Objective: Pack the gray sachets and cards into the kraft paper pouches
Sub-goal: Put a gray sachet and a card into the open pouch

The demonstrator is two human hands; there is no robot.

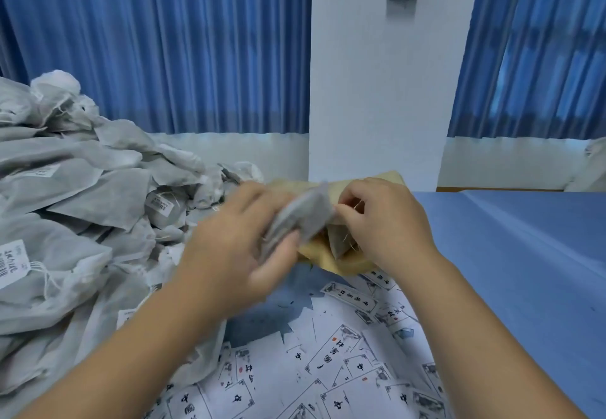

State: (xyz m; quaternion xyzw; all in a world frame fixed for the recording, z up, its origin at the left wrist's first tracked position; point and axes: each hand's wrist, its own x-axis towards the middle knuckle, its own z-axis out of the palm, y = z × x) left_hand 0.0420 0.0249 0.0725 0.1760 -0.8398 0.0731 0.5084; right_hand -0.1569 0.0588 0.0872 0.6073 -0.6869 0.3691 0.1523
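My left hand (236,238) grips a gray sachet (301,218), blurred by motion, at the mouth of a kraft paper pouch (347,261). My right hand (383,221) pinches the pouch's upper edge and holds it above the table. Another gray sachet (337,241) shows inside the pouch opening. A big heap of gray sachets (75,189) with white labels and strings fills the left side. White cards (328,369) with black printed characters lie scattered on the table below my hands.
The table is covered with a blue cloth (524,271), bare on the right. Behind it stand a white wall pillar (377,90) and blue curtains (164,41).
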